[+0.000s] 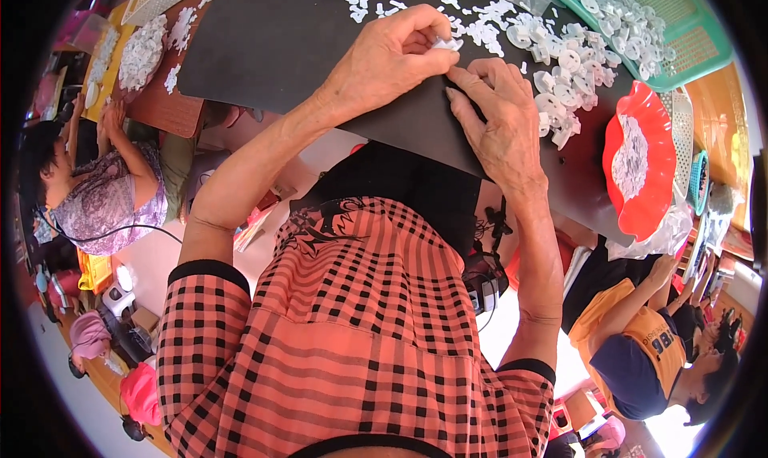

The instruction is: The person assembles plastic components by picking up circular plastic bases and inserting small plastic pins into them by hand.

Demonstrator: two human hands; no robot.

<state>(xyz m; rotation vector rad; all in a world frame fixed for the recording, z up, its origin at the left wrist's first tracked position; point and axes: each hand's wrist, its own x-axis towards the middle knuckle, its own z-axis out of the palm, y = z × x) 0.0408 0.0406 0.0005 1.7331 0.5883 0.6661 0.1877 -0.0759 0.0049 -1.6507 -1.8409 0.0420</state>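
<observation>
Surface (264, 46), black, spreads under both hands, with a green basket (694, 50) of translucent white round parts (628, 26) at its far right and a red wavy-rimmed dish (656, 170) by its right edge. Left hand (388, 58) is curled nearly closed, thumb and fingers pinching a small white piece (448, 45), while the right hand (504, 114) is half open just beside it, any grip unclear. Held above the surface at the left fingertips, that piece shows an end toward the right, though fingers hide too much to tell its long axis.
</observation>
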